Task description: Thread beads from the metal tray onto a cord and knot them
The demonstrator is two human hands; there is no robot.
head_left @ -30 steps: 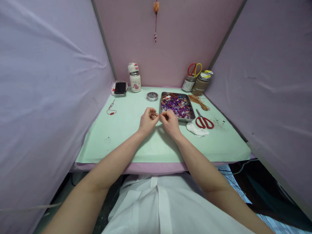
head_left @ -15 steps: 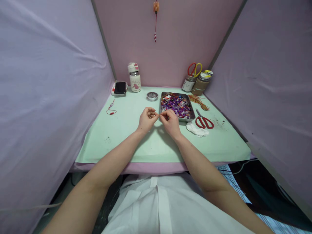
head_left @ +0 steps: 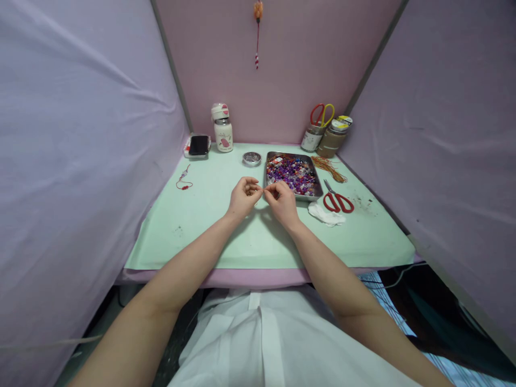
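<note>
My left hand point(head_left: 244, 196) and my right hand point(head_left: 282, 202) meet fingertip to fingertip above the table, at the near left corner of a metal tray point(head_left: 310, 198). Both are closed in a pinch. Whatever sits between the fingertips is too small to make out. Purple, red and clear beads point(head_left: 296, 174) fill the tray, just beyond my right hand. A round tin point(head_left: 252, 158) of small silvery pieces stands past my left hand. Off to the left lies a thin red cord point(head_left: 184, 187) with a few beads on it.
Red-handled scissors point(head_left: 337, 202) and a crumpled white tissue point(head_left: 326, 214) lie right of my hands. Orange cords point(head_left: 329, 169) rest beside the tray. At the back stand a bottle point(head_left: 223, 131), a phone point(head_left: 199, 145), a jar of scissors point(head_left: 312, 138) and a brown jar point(head_left: 332, 141).
</note>
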